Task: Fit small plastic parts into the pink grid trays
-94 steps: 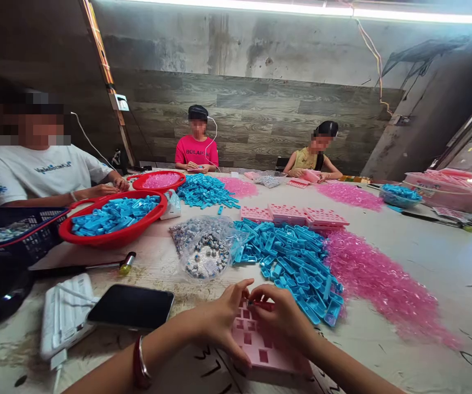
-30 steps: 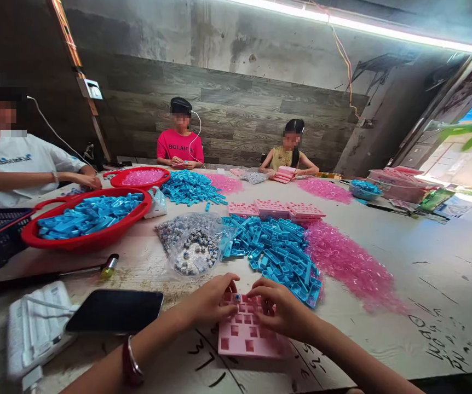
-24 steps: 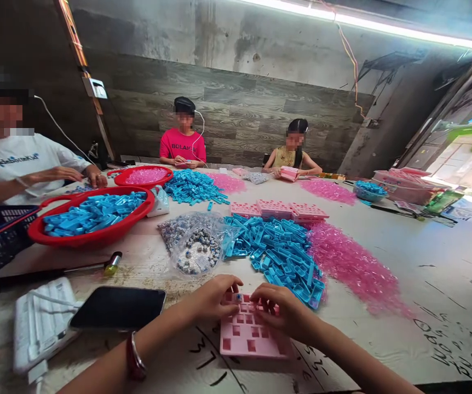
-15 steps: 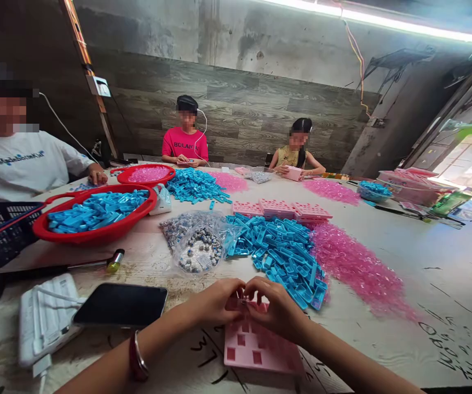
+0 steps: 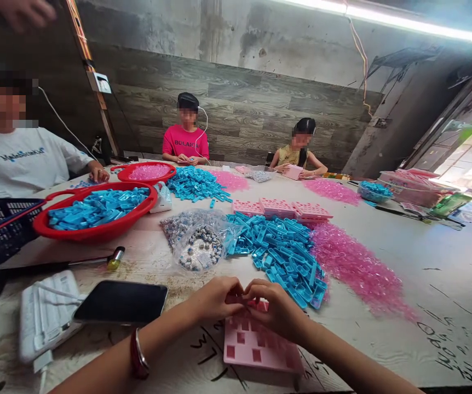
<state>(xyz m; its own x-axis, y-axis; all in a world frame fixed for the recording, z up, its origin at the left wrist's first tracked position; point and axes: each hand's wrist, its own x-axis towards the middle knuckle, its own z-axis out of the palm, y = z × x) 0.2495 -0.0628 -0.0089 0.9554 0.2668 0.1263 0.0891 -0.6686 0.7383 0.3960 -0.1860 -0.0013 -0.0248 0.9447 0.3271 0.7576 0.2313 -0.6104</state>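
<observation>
A pink block with square holes [image 5: 244, 355] lies on the table in front of me. Over its far edge, my left hand [image 5: 219, 298] and my right hand [image 5: 275, 306] meet with fingers pinched together. What they hold between the fingertips is too small and hidden to name. Just beyond them spreads a pile of blue plastic pieces [image 5: 285, 257], with clear pink pieces [image 5: 355, 268] heaped to its right. A clear bag of small metallic parts [image 5: 201, 246] lies beyond my left hand.
A black phone [image 5: 121, 302] and white power bank [image 5: 49, 317] lie left of my forearm. Farther off are a red basin [image 5: 92, 235], a dark basket [image 5: 10, 230] and stacked pink blocks [image 5: 277, 208]. Three people sit around the table; another hand [image 5: 26, 13] shows top left.
A blurred hand has appeared at the top left. My two hands have barely moved and stay together over the pink block. The view has shifted slightly.
</observation>
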